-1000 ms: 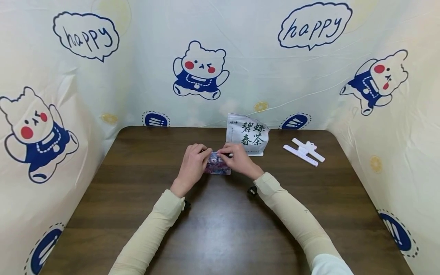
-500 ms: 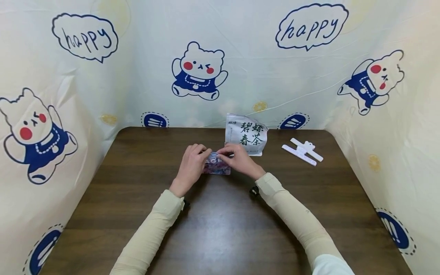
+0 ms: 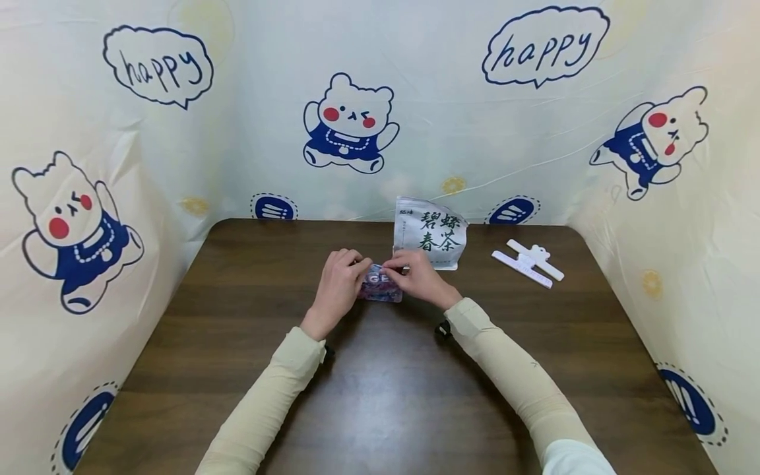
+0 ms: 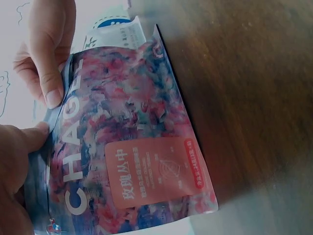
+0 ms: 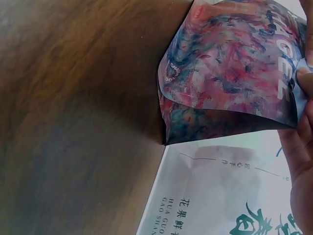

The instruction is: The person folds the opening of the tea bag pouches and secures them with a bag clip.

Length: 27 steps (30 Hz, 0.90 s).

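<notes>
A stand-up pouch [image 3: 382, 290] with a blurry pink, red and blue print and white capital letters stands on the table in front of me. Its pink label [image 4: 151, 171] shows in the left wrist view. My left hand [image 3: 336, 284] pinches the pouch's top edge on the left side. Over on the right, the thumb and fingers of my right hand [image 3: 420, 278] pinch the same edge, a short way from the left thumb. In the right wrist view the pouch's folded side [image 5: 215, 125] is visible. Most fingertips are hidden behind the pouch's top.
Just behind my right hand stands a white tea bag [image 3: 436, 237] with green characters. Further right lie white plastic clip pieces [image 3: 528, 262] with long bars. The brown wooden table [image 3: 380, 389] is bounded by a printed cloth [image 3: 249, 132] at the back and sides.
The head view has shifted slightly. Both hands remain pinching the pouch's top edge, with hardly any visible movement, and the pouch stays in place.
</notes>
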### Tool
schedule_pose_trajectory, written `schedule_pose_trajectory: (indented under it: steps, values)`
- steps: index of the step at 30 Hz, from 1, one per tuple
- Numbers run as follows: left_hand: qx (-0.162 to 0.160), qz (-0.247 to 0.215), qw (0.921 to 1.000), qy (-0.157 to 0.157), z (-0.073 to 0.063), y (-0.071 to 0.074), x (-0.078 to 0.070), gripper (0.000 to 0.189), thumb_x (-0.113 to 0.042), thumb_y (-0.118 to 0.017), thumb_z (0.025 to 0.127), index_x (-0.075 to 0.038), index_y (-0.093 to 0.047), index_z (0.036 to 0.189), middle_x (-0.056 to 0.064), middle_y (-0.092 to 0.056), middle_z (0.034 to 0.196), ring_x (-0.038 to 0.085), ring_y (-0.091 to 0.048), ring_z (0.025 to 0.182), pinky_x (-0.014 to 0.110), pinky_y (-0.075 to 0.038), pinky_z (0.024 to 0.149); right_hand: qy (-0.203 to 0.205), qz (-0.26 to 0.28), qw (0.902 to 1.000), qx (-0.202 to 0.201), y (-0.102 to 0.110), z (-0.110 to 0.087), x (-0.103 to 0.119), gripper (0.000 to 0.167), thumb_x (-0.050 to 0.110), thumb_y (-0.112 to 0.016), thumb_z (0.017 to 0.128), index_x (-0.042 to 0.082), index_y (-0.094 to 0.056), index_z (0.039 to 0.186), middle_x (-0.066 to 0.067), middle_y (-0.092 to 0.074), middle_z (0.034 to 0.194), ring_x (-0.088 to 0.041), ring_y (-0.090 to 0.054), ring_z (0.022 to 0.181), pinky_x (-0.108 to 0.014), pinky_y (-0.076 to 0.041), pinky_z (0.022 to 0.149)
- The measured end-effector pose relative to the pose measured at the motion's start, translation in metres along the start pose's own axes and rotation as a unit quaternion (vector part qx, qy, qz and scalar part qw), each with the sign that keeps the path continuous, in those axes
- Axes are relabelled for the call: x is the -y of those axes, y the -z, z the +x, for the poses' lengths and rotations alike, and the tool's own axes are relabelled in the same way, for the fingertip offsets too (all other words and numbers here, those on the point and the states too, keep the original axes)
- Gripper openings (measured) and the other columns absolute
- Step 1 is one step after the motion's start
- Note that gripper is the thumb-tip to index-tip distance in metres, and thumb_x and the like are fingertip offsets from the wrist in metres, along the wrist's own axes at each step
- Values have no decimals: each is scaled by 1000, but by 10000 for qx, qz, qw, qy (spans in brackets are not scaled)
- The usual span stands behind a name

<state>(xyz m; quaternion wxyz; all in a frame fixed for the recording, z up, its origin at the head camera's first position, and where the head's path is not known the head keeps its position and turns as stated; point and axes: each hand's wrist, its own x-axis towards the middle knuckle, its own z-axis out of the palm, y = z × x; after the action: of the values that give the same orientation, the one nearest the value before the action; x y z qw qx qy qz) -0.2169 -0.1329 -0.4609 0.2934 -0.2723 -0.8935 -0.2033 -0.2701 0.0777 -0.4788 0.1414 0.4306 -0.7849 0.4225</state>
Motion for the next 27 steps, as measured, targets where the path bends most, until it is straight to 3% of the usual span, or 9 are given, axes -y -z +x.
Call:
schedule_pose_trajectory:
  steps: [11,19,27]
  values:
    - [-76,-33,10000,-17,0,-3,1,10,-6,-72,94,-4,-80,100,9,-66,90,28,-58,83,40,-45,77,109,85,9999,56,3,1,2,9,2,-73,91,2,-81,95,-6,-72,83,-13,-61,72,-36,-53,61]
    - [66,-46,9999,69,1,-1,3,11,-6,-72,94,-4,-79,102,10,-67,92,27,-58,86,41,-46,81,-191,284,9990,287,5,-2,-3,11,6,-73,93,3,-80,101,-5,-71,87,-12,-62,78,-33,-56,70]
    - [82,-90,9999,78,2,-2,4,11,-6,-71,95,-4,-79,101,10,-67,92,28,-58,86,41,-46,81,-219,259,9991,268,6,-4,-4,14,1,-72,92,1,-80,104,-7,-70,86,-14,-61,77,-38,-55,69]
